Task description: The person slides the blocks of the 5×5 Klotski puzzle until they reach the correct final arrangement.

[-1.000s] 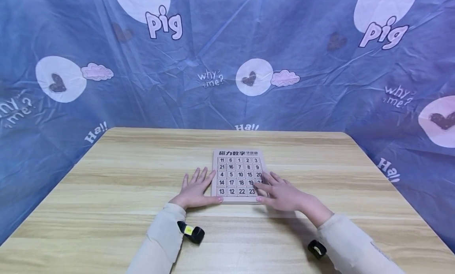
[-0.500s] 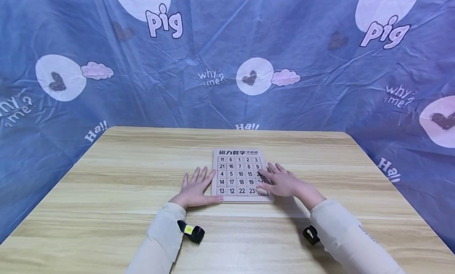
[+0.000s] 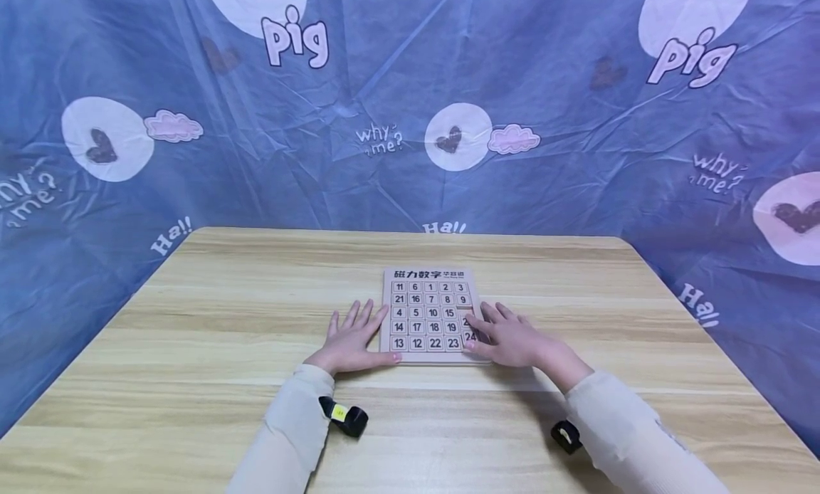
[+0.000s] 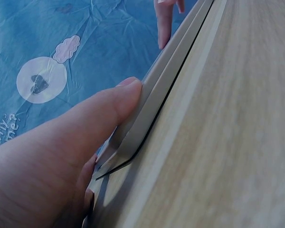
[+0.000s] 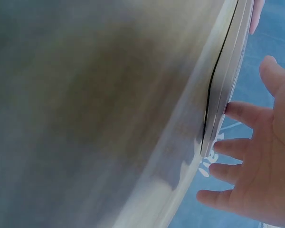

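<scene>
A pale number sliding puzzle [image 3: 435,356] lies flat on the table, its tiles in rows. My left hand [image 3: 349,346] is at its left side with fingers spread; the thumb [image 4: 118,97] rests on the near left corner. At the right edge is my right hand [image 3: 512,339], fingers fairly straight. Its index fingertip touches the right column around tile 20, which it partly covers. The thumb [image 5: 273,73] appears raised off the board in the right wrist view. Tile 24 [image 3: 470,337] sits partway between the two lowest rows. A gap shows beneath tile 9 [image 3: 463,300].
The light wood-grain table [image 3: 256,266] extends around the puzzle. A blue printed cloth [image 3: 384,74] hangs behind and at both sides. Black wrist devices [image 3: 349,419] are strapped over the pale sleeves.
The right hand moved up and away, then back down toward the near edge. Tiles 20 and 24 have slid nearer, opening a gap below tile 9. The left hand has stayed put.
</scene>
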Demonstrator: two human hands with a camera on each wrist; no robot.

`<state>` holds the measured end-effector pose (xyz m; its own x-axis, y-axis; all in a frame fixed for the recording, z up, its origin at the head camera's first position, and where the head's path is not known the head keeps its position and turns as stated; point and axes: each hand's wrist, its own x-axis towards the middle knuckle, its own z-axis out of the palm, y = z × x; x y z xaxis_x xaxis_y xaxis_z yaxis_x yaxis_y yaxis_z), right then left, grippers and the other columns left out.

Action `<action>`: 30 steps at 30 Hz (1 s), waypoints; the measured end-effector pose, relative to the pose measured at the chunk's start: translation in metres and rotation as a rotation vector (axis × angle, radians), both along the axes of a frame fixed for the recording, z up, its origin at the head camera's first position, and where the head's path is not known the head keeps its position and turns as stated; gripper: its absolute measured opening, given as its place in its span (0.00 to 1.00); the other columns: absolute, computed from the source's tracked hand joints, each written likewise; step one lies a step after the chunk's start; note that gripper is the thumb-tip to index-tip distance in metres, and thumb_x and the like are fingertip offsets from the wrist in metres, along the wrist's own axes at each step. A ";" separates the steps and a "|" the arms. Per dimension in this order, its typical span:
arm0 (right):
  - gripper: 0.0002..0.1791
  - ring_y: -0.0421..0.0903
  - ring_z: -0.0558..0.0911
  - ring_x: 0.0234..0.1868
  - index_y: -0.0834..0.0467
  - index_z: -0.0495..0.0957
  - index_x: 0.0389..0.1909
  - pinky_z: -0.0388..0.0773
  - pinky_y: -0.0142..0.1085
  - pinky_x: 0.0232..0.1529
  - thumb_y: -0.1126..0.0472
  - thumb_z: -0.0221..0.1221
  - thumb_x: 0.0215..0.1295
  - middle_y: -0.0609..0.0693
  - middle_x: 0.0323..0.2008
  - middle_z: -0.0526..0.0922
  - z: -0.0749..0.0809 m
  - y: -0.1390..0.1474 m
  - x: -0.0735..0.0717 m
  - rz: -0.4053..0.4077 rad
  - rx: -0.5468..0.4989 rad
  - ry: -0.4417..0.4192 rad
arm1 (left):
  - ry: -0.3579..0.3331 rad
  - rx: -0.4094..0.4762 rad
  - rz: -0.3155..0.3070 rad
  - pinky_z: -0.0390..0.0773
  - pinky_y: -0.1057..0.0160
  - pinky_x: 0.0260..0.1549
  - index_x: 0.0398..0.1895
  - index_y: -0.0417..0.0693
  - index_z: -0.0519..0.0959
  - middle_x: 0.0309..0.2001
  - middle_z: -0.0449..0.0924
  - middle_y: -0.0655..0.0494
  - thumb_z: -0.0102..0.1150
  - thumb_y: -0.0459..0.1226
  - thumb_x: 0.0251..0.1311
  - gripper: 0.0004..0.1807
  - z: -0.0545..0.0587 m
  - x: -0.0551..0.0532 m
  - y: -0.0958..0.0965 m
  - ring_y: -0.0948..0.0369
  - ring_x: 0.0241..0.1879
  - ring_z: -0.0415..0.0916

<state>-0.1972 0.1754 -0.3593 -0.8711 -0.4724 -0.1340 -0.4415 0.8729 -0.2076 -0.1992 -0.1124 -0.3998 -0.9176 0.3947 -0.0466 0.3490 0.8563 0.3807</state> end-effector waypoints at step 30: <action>0.36 0.64 0.45 0.61 0.53 0.56 0.63 0.45 0.60 0.54 0.37 0.44 0.57 0.63 0.63 0.46 0.009 -0.033 -0.003 0.106 0.022 0.014 | -0.003 0.005 0.002 0.25 0.44 0.54 0.67 0.58 0.44 0.66 0.36 0.48 0.44 0.71 0.38 0.52 0.000 -0.001 0.000 0.50 0.63 0.27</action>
<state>-0.1999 0.1423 -0.3498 -0.8185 -0.5587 -0.1337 -0.5339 0.8257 -0.1822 -0.1999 -0.1123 -0.3994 -0.9181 0.3934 -0.0475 0.3464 0.8550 0.3860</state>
